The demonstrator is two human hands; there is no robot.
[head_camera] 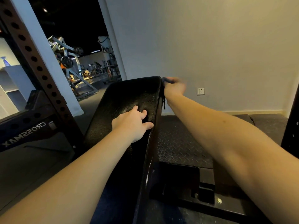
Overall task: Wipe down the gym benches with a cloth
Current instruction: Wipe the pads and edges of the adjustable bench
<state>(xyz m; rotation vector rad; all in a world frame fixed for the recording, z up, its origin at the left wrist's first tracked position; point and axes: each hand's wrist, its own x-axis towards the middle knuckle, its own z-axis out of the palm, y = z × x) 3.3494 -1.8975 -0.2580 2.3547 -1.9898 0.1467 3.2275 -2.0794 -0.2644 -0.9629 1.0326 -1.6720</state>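
Observation:
A black padded bench back point(126, 97) slopes up and away from me in the middle of the view. My left hand point(134, 123) rests on the pad near its right edge, fingers spread and the thumb at the rim. My right hand point(174, 88) is blurred at the pad's upper right corner and grips a small dark blue cloth point(166, 80), of which only a bit shows above the fingers. The cloth sits against the pad's top right edge.
A dark rack upright with holes point(32, 62) stands at the left, above a CROSSMAX base. A checker-plate floor mat point(178, 143) and the bench's black frame point(202, 196) lie at the right. A wall with a socket point(200, 91) is close behind. Gym machines point(69, 62) stand far back left.

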